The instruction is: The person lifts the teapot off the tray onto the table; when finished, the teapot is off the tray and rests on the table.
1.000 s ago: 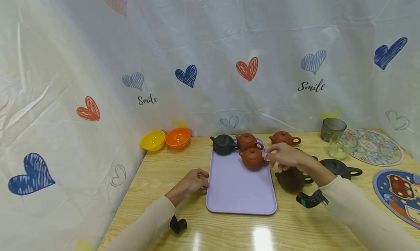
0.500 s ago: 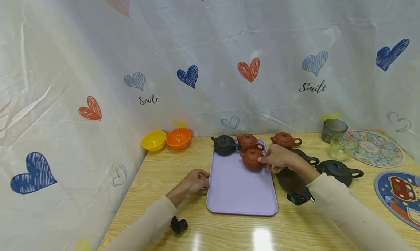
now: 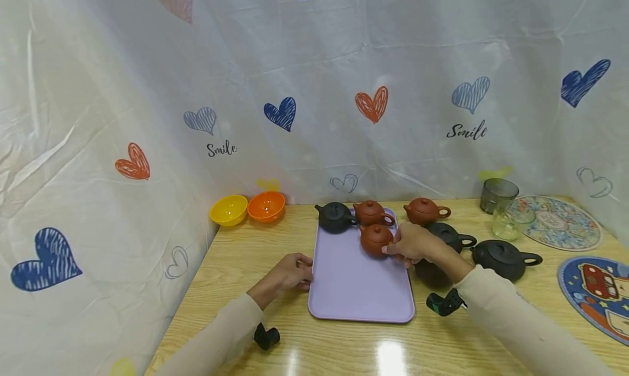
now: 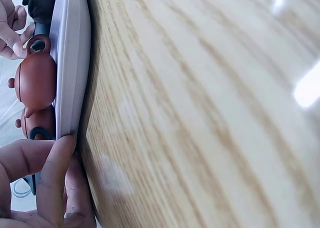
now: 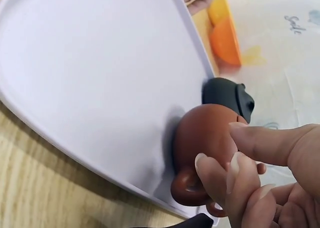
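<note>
The front pot (image 3: 376, 239) stood upright inside the tray (image 3: 361, 294), toward its far right corner, and appeared to rest on the tray's floor. The right hand (image 3: 413, 242) reached over the tray's right edge: its thumb touched the side of the front pot, while its other fingers bent close to the handle (image 5: 182, 195); whether they gripped the handle could not be told. The left hand (image 3: 292, 272) pinched the tray's left edge.

The rear pot (image 3: 371, 212) stood behind the front pot, nearer the tray's far edge, and the dark pot (image 3: 335, 218) occupied the tray's far left corner. To the right of the tray stood a third red pot (image 3: 425, 209), two black pots (image 3: 503, 258) and a brown pot (image 3: 432, 276), the last partly hidden by the right hand.

Settling the front pot well, as judged here, called for light, level pressure low on its body, so that the lid (image 3: 377, 230) stayed seated and the spout kept off its neighbours. A firm left-hand hold countered sliding of the tray. Clean withdrawal required fingers wholly free of the handle, lest the pot tip toward the tray's right edge.
</note>
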The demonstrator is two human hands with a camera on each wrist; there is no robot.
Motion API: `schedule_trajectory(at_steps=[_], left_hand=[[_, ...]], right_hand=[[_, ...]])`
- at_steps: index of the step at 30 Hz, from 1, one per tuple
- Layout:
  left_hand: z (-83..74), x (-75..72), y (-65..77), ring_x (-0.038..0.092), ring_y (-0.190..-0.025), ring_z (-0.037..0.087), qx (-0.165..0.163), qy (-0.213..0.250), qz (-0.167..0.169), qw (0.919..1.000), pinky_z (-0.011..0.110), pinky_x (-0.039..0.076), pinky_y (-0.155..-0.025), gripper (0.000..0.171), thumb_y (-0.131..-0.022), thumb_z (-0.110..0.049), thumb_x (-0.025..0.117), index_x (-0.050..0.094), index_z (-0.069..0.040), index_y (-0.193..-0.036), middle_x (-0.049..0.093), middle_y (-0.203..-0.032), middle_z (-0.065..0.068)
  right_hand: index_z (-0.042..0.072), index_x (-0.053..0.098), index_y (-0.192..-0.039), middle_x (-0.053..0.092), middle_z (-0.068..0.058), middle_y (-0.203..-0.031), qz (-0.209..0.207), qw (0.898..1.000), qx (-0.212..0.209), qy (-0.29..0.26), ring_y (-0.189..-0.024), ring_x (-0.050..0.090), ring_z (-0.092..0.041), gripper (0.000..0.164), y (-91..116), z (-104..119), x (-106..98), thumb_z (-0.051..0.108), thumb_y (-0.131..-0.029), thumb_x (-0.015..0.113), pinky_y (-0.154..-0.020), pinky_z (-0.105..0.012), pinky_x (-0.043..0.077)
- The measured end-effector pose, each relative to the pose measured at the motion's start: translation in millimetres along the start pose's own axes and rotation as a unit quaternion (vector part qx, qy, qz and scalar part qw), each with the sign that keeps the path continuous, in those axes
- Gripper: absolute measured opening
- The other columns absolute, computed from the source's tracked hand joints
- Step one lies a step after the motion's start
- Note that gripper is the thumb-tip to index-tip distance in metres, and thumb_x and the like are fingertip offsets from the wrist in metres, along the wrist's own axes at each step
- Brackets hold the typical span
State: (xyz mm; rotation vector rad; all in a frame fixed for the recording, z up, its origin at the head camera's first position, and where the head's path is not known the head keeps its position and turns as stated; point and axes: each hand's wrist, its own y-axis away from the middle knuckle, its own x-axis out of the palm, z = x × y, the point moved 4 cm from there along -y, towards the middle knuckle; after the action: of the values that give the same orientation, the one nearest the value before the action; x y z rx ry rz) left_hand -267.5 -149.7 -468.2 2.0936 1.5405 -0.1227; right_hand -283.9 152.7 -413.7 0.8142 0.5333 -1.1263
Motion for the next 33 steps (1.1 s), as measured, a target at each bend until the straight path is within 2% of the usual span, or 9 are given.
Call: schedule_trajectory(at_steps=[7, 12, 18, 26, 33], left_hand=[[-1.3, 0.3, 0.9, 0.063, -0.077, 0.018, -0.001, -0.003, 0.002, 1.0000, 0.030, 0.063, -0.069, 0.037, -0.086, 0.004, 0.065, 0.055, 0.007, -0.122, 0.061, -0.100, 0.014], [-1.2, 0.2, 0.8, 0.063, -0.078, 0.018, 0.001, -0.002, 0.001, 1.0000, 0.030, 0.063, -0.068, 0.038, -0.086, 0.005, 0.066, 0.055, 0.007, -0.121, 0.061, -0.100, 0.015], [-0.4, 0.6, -0.1, 0.063, -0.077, 0.018, 0.001, 0.002, 0.003, 1.0000, 0.029, 0.062, -0.068, 0.037, -0.086, 0.005, 0.065, 0.055, 0.007, -0.121, 0.061, -0.099, 0.014], [-0.9, 0.2, 0.7, 0.061, -0.079, 0.018, -0.005, -0.005, -0.006, 1.0000, 0.028, 0.062, -0.068, 0.037, -0.086, 0.005, 0.066, 0.055, 0.007, -0.121, 0.059, -0.098, 0.013], [-2.9, 1.5, 0.8, 0.062, -0.080, 0.018, -0.012, -0.028, -0.017, 0.9994, 0.028, 0.062, -0.067, 0.035, -0.087, 0.000, 0.067, 0.057, 0.005, -0.120, 0.060, -0.097, 0.012]], right_hand=[[0.003, 0.066, -0.071, 0.063, -0.005, -0.058, -0.024, 1.000, -0.015, 0.009, -0.044, 0.059, -0.012, 0.032, 6, 2, 8, 0.025, -0.094, 0.069, -0.042, -0.023, 0.051], [0.004, 0.062, -0.078, 0.064, -0.007, -0.058, -0.022, 1.000, -0.015, -0.006, -0.043, 0.058, -0.013, 0.027, 12, 3, 18, 0.024, -0.095, 0.069, -0.042, -0.024, 0.051], [0.005, 0.060, -0.074, 0.063, -0.005, -0.053, -0.025, 1.000, -0.017, -0.007, -0.041, 0.059, -0.013, 0.032, 17, 2, 34, 0.024, -0.099, 0.063, -0.040, -0.024, 0.049], [0.001, 0.057, -0.097, 0.065, -0.008, -0.063, -0.024, 0.998, -0.008, -0.054, -0.044, 0.060, -0.014, 0.018, 21, -2, 44, 0.014, -0.105, 0.048, -0.041, -0.026, 0.050], [0.002, 0.058, -0.094, 0.066, -0.009, -0.068, -0.029, 0.995, -0.006, -0.092, -0.045, 0.061, -0.014, 0.019, 21, -5, 46, 0.015, -0.104, 0.049, -0.043, -0.027, 0.052]])
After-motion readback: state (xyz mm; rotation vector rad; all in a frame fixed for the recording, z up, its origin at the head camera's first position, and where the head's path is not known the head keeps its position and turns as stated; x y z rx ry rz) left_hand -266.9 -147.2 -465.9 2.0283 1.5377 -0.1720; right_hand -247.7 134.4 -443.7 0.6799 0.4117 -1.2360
